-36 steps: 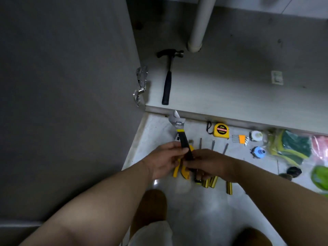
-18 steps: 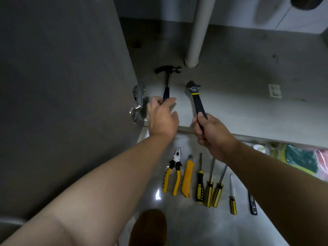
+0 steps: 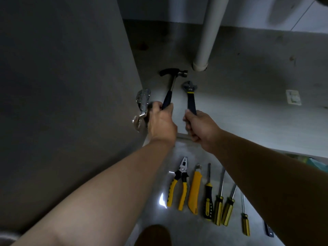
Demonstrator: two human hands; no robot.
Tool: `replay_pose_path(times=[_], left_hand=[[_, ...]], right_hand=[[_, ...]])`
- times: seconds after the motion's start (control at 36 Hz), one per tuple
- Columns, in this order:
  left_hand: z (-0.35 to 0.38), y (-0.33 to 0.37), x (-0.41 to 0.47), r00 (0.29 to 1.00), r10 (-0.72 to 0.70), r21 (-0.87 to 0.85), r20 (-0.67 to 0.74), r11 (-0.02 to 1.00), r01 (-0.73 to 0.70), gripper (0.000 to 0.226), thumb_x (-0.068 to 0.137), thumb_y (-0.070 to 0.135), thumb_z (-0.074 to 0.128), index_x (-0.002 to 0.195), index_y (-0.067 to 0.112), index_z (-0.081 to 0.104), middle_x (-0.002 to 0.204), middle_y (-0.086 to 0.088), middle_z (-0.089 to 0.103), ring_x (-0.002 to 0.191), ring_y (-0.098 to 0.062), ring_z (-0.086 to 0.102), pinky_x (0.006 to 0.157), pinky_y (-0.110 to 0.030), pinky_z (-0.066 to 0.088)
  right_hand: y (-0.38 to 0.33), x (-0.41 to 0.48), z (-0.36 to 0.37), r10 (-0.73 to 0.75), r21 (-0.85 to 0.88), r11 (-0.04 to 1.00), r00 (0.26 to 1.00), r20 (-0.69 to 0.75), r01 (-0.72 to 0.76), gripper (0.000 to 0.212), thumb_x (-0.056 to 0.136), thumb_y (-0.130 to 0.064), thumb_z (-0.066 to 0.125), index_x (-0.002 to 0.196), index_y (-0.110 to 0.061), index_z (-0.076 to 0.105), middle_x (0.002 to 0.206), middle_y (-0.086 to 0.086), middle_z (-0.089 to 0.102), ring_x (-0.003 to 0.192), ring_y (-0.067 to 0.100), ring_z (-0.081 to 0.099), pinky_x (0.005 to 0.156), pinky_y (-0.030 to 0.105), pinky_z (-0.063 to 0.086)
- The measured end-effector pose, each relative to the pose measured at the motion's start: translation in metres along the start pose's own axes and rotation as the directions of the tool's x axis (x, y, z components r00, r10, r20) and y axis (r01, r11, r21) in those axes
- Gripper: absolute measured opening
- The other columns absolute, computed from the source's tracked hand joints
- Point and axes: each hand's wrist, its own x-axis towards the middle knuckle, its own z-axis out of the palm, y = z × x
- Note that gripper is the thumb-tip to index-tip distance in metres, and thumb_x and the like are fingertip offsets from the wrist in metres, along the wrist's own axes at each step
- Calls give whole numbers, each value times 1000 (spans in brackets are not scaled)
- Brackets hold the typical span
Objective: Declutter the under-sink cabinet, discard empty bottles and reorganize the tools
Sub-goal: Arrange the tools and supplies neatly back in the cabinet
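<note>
A black claw hammer (image 3: pixel 171 87) lies on the grey cabinet floor (image 3: pixel 239 107), head pointing to the back. My left hand (image 3: pixel 160 121) grips the lower end of its handle. To its right, an adjustable wrench (image 3: pixel 190 95) with a black and yellow handle points the same way, and my right hand (image 3: pixel 199 127) grips its handle end. On the tiled floor in front lie yellow pliers (image 3: pixel 177 185), a yellow utility knife (image 3: pixel 194 191) and several yellow-black screwdrivers (image 3: pixel 219 208) in a row.
The open cabinet door (image 3: pixel 62 96) stands at the left with two metal hinges (image 3: pixel 142 107) beside my left hand. A white drain pipe (image 3: pixel 206 32) comes down at the back. A small white sticker (image 3: pixel 293 97) lies on the cabinet floor at right.
Both hands went from the floor tools up into the cabinet. The right hand carried the wrench in beside the hammer. The left hand closed round the hammer's handle.
</note>
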Motion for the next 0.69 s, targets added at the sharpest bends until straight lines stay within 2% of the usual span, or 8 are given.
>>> replay_pose_path(times=[0.08,0.17,0.25,0.33,0.47,0.58,0.64,0.69], left_hand=[[-1,-2,2,1000,-15,-4,3,1000,15,54,83,-5,65,131,21,61,142,-8,37,110,-29,55,89,-39,52],[-1,-3,2,1000,-30,-24,-2,999,30,58,82,-7,63,132,21,59,143,-7,35,109,-29,58,89,-40,54],[0,-2,3,1000,-30,-15,-4,999,30,57,79,-5,67,131,17,56,150,-6,31,113,-30,58,92,-43,55],[3,-2,4,999,-42,6,3,999,42,63,80,-2,68,138,14,51,159,-3,24,123,-31,51,95,-43,54],[8,-6,1,1000,-19,-31,-9,999,19,86,83,-6,61,159,11,25,169,-3,12,141,-29,36,106,-38,43],[10,-12,-7,998,-19,-133,-57,991,11,78,87,-16,50,158,5,27,169,-6,16,150,-21,29,111,-9,23],[11,-15,-10,997,-22,-183,-75,983,8,76,88,-19,49,158,3,27,169,-6,17,151,-18,26,101,9,2],[12,-17,-10,995,-33,-216,-91,976,13,76,88,-20,48,158,3,28,169,-5,18,151,-17,27,93,14,-1]], right_hand=[[-2,5,4,-93,-356,933,993,-73,61,28,97,-26,61,116,-9,48,94,8,56,81,23,56,62,30,43],[2,5,3,-196,-510,852,976,-99,119,36,92,-15,67,116,-11,41,99,5,55,87,21,56,56,22,38],[7,3,2,-296,-654,737,952,-82,173,38,91,-13,69,118,-10,43,110,10,60,97,27,60,74,32,51],[10,3,0,-364,-736,650,928,-80,191,43,90,-17,71,125,-9,47,116,13,60,106,31,61,91,44,54],[15,6,-3,-435,-766,603,897,-81,223,54,87,-17,74,133,-11,47,126,10,45,107,28,58,96,40,55],[21,6,-3,-518,-798,523,855,-19,299,62,87,-12,72,143,-11,43,134,8,38,114,22,48,101,31,48],[22,6,-2,-539,-809,491,842,10,324,58,90,-9,68,143,-10,46,141,8,41,122,24,44,104,29,43],[22,7,-1,-546,-822,460,837,37,336,57,92,-7,65,146,-10,46,147,8,43,128,26,41,107,30,40]])
